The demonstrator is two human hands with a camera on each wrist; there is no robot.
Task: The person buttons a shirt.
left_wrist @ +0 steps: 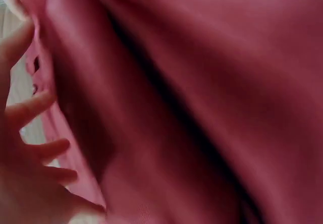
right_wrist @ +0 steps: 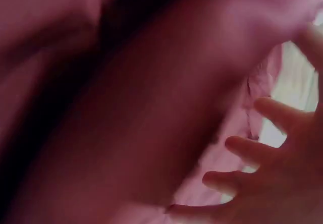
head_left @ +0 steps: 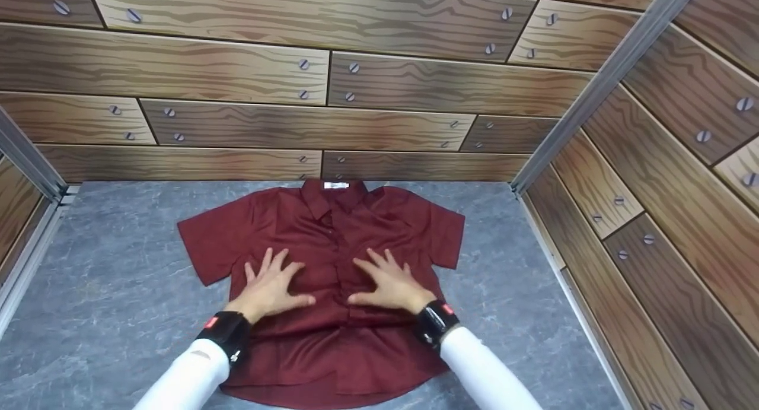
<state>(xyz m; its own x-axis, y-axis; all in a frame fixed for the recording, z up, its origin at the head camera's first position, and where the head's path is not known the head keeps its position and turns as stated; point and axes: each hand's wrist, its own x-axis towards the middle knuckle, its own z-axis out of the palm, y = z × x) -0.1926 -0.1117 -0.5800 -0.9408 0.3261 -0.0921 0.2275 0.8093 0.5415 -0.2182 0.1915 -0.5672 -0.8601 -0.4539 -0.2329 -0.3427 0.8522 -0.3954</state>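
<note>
A dark red short-sleeved button shirt lies front side up, its collar toward the back wall and both sleeves spread outward. Over the left half of its front is my left hand, fingers spread and palm down. My right hand is likewise spread over the other half, thumbs pointing toward each other across the button line. Creased red cloth fills most of the left wrist view beside the spread fingers. In the right wrist view, the fingers are fanned out along folds of the same shirt.
The shirt lies on a grey stone-patterned table. Wood-plank panels stand close behind the collar, and another panelled wall rises on the right. Metal rails run along the corners.
</note>
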